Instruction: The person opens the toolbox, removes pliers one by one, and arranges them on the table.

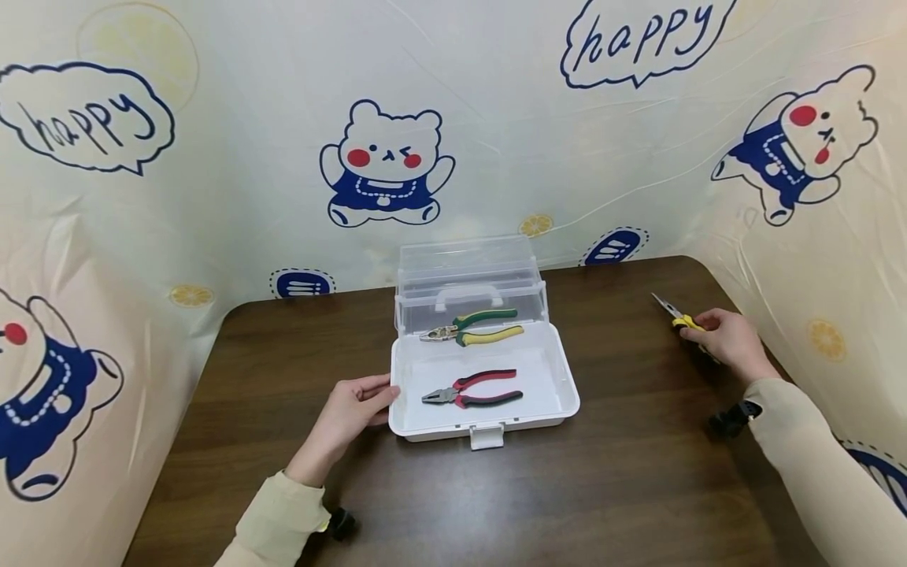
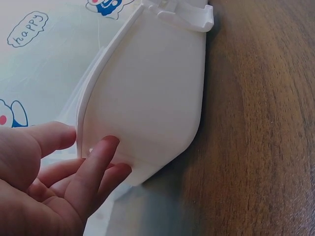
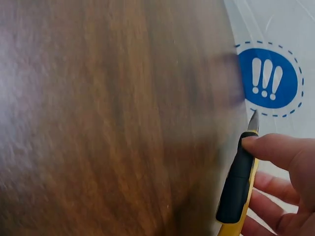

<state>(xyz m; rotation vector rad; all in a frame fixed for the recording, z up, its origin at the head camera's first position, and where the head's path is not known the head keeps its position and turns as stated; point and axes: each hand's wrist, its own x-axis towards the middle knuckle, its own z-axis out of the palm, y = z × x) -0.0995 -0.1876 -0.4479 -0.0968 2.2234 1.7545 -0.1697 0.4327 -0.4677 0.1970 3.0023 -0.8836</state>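
Observation:
A white toolbox (image 1: pixel 547 379) with its clear lid (image 1: pixel 468 272) raised stands on the table. In it lie green-and-yellow combination pliers (image 1: pixel 489 337) towards the back and red-and-black combination pliers (image 1: pixel 492 399) nearer the front. My left hand (image 1: pixel 354 413) pinches the box's left end, thumb at the rim and fingers along the outer wall, as the left wrist view shows. Far to the right, my right hand (image 1: pixel 733 342) grips yellow-and-black long-nose pliers (image 1: pixel 686 321) above the tabletop, their tip pointing away. The thumb lies on the black grip (image 3: pixel 236 182) in the right wrist view.
The brown wooden table (image 1: pixel 623 472) has rounded far corners. A patterned cloth (image 1: pixel 496 142) hangs behind it and along both sides. A white latch (image 1: pixel 486 437) juts from the box's front. Black devices (image 1: pixel 733 419) sit at both wrists.

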